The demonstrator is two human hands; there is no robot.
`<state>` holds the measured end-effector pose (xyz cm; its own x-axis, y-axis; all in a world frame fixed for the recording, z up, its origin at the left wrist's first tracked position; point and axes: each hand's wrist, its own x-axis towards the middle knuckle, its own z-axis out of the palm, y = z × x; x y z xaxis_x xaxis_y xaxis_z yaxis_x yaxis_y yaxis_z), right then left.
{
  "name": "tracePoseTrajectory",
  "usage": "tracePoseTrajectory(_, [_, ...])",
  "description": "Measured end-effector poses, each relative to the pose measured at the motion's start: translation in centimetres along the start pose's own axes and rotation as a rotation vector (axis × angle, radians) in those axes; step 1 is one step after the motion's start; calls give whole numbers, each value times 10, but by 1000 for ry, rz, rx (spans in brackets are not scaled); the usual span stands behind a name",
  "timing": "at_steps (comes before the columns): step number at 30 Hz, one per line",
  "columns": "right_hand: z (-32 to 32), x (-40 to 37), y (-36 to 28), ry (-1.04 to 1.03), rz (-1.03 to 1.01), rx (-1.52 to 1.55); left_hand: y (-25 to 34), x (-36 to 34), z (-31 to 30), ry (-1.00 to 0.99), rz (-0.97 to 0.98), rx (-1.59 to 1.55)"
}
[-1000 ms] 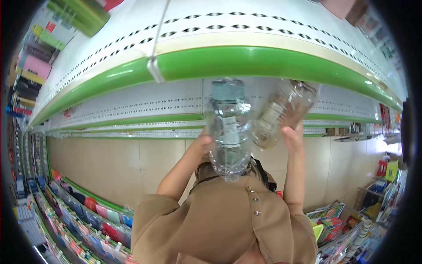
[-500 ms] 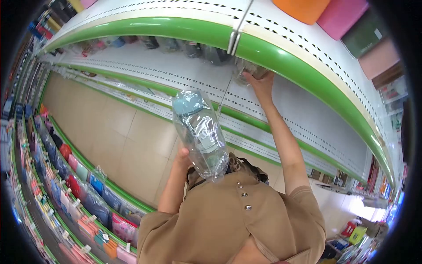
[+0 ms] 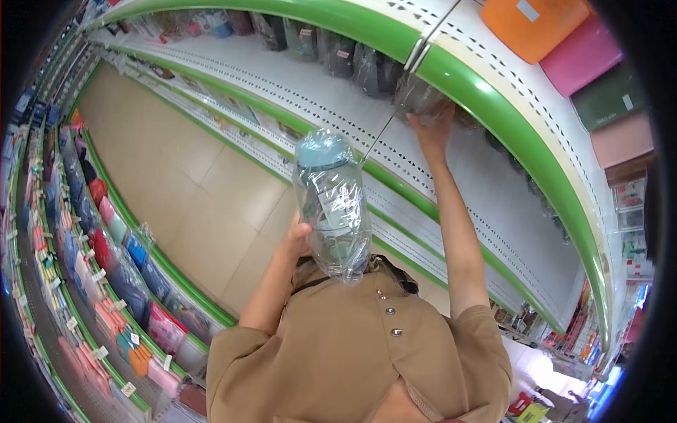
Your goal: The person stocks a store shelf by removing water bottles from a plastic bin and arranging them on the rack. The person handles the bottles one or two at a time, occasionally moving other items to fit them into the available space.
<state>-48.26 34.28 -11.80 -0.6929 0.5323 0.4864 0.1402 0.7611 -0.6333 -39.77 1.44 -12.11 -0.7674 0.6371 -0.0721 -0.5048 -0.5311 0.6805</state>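
Note:
A clear water bottle [image 3: 331,208] with a light blue lid stands nearly upright in front of my body, in crinkled plastic wrap. My left hand [image 3: 300,236] is closed around its lower left side, the thumb in front and the other fingers hidden behind it. My right hand [image 3: 434,130] reaches under the upper shelf, its fingers around a clear wrapped bottle [image 3: 419,97] on the shelf below. The green shelf edge partly covers that bottle. Just left of it stands a row of dark wrapped bottles [image 3: 374,70].
White perforated shelves [image 3: 282,84] with green edges run across the front. Orange [image 3: 529,25] and pink [image 3: 582,53] containers sit on the upper shelf. Along the left, a rack holds packaged goods [image 3: 134,282]. Tiled floor [image 3: 190,183] lies between.
The view has shifted, so more of the dark bottles on the lower shelf show. My left hand still holds the water bottle; my right hand stays at the wrapped bottle on the shelf.

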Motion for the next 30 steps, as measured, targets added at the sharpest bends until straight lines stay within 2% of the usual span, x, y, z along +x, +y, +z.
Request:
tracePoseTrajectory(1, [2, 1, 5, 36, -68, 8, -2, 2, 1, -3, -1, 0])
tracePoseTrajectory(7, [12, 11, 19, 34, -166, -148, -11, 12, -1, -44, -22, -124])
tracePoseTrajectory(8, [13, 11, 20, -5, -118, -10, -13, 14, -2, -62, -23, -138])
tracePoseTrajectory(11, [5, 8, 11, 35, -141, -59, -16, 25, -9, -28, -62, -59])
tracePoseTrajectory(12, [-2, 5, 3, 30, -150, -59, -15, 29, -2, -26, -3, -64])
tracePoseTrajectory(14, [-30, -11, -29, -49, 97, 253, -7, 40, 16, -28, -9, -42])
tracePoseTrajectory(15, [-46, -19, -43, -49, 93, 250, -1, 46, 26, -33, -22, -15])
tracePoseTrajectory(17, [-81, -39, -70, -331, 273, 696, 9, 61, 47, -29, 7, 34])
tracePoseTrajectory(19, [-112, -63, -89, -457, 230, 741, 11, 80, 64, -109, 90, 230])
tracePoseTrajectory(20, [-119, -73, -90, -441, 229, 735, 14, 89, 73, -125, 86, 230])
tracePoseTrajectory(22, [-128, -85, -87, -488, 36, 704, 16, 109, 91, -220, 315, 657])
tracePoseTrajectory(23, [-132, -85, -86, -466, 35, 694, 13, 119, 99, -244, 316, 655])
tracePoseTrajectory(26, [-138, -83, -77, -434, 120, 536, 1, 147, 117, -380, 498, 839])
tracePoseTrajectory(27, [-135, -81, -68, -360, 142, 552, -5, 157, 119, -407, 495, 835])
tracePoseTrajectory(30, [-128, -75, -40, -225, 186, 520, -27, 184, 118, -391, 540, 1019])
